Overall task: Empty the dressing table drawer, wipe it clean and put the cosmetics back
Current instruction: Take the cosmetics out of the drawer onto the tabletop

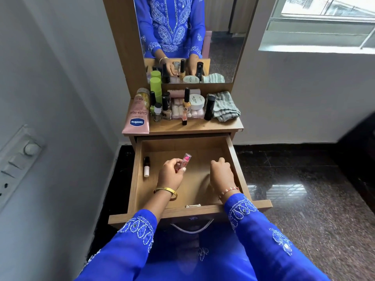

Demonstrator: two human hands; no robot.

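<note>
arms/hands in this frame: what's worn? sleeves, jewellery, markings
Both arms wear sheer bright-blue sleeves with white paisley embroidery at the cuffs. The left hand has a gold bangle at its wrist; the right hand has a thin red-and-white thread bracelet. No rings visible.

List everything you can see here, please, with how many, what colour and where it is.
Drawer: one, wooden, pulled open.
Pink lipstick: one, held over the drawer.
Small tube: one, white with a dark cap, lying in the drawer along its left wall.
Vaseline tube: one, pink with a gold cap, on the tabletop, left.
Green bottle: one, back left of the tabletop.
Nail polish bottles: several, mixed colours, middle of the tabletop.
White jar: one, on a clear box.
Black tube: one, upright beside the cloth.
Cloth: one, grey-green, folded, right of the tabletop.
Mirror: one, behind the tabletop.
Left hand: pinches the lipstick.
Right hand: curled, over the drawer's right side.
</note>
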